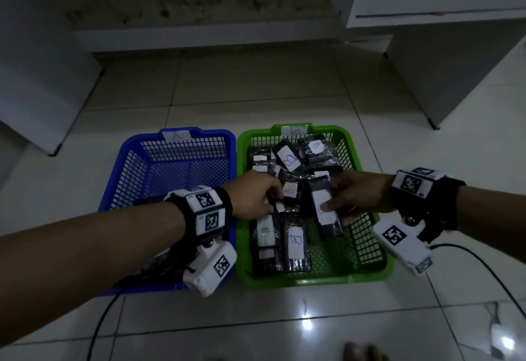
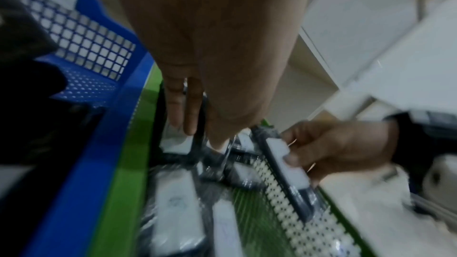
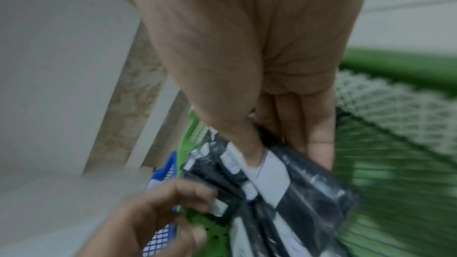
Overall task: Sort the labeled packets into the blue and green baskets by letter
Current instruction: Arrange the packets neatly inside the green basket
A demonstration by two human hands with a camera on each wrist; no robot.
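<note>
The blue basket (image 1: 182,158), tagged A, stands on the left, and no packet shows in its visible part. Beside it on the right, the green basket (image 1: 367,235), tagged B, holds several dark packets with white labels, some marked B (image 1: 296,242). Over the green basket, my left hand (image 1: 273,198) curls its fingers round a small packet (image 1: 289,191) in the pile. My right hand (image 1: 333,207) grips a longer packet (image 1: 327,226), thumb pressed on its white label; its letter is hidden. In the right wrist view the same packet (image 3: 304,181) sits between thumb and fingers.
Both baskets sit on a glossy tiled floor (image 1: 256,84). White cabinets (image 1: 444,75) stand at the back right and a white panel (image 1: 37,98) at the left. Black cables (image 1: 478,261) trail from my wrists across the floor.
</note>
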